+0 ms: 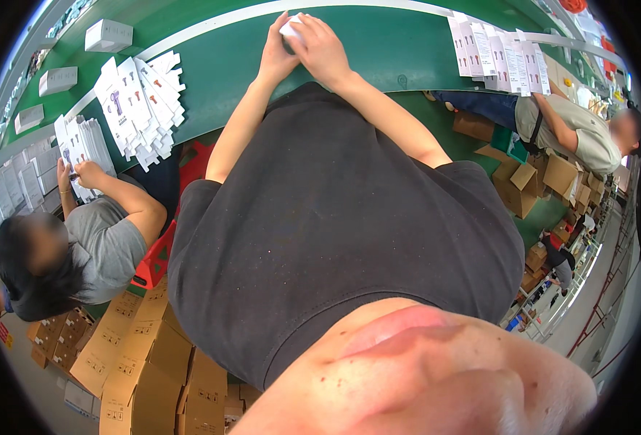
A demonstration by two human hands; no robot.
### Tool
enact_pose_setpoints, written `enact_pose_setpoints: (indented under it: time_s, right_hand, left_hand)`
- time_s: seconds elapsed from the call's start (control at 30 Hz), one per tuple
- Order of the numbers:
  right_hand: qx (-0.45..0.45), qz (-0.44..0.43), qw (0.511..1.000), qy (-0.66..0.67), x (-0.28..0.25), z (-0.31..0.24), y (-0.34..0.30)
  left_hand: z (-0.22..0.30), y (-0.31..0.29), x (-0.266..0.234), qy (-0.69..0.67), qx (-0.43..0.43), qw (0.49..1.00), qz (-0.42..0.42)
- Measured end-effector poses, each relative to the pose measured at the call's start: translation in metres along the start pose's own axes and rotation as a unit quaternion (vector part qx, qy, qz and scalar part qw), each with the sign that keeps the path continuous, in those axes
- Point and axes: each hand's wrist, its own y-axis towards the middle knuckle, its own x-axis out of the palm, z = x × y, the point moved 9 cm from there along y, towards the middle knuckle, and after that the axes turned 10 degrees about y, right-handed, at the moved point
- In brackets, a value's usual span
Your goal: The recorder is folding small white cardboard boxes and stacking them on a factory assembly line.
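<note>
My left hand (275,49) and my right hand (322,51) meet over the far middle of the green table (233,65). Between them they hold a small white object (290,29). Fingers cover most of it, so its kind cannot be made out. The left hand's fingers curl around its left side, while the right hand closes over it from the right. No other item touches either hand.
Flat printed white cartons (141,105) lie fanned out on the left, beside a seated co-worker (103,246). More white cartons (498,58) stand at the right, near another person (574,130). White boxes (109,35) sit far left. Large brown cartons (135,362) stand behind me.
</note>
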Motion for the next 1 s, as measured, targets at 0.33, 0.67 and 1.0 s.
enact_pose_setpoints:
  time_s: [0.33,0.67,1.0]
  right_hand:
    - [-0.077,0.017,0.994,0.081,-0.018,-0.006,0.000]
    - [-0.030,0.019,0.995,0.089,-0.014,-0.001,0.001]
    - [-0.015,0.025,0.998,0.060,-0.006,-0.002,-0.002]
  left_hand:
    - [0.002,0.003,-0.002,-0.005,-0.004,1.000,-0.017]
    - [-0.008,0.001,0.000,0.001,-0.003,1.000,-0.012]
    - [-0.005,0.001,0.003,0.015,0.024,1.000,-0.014]
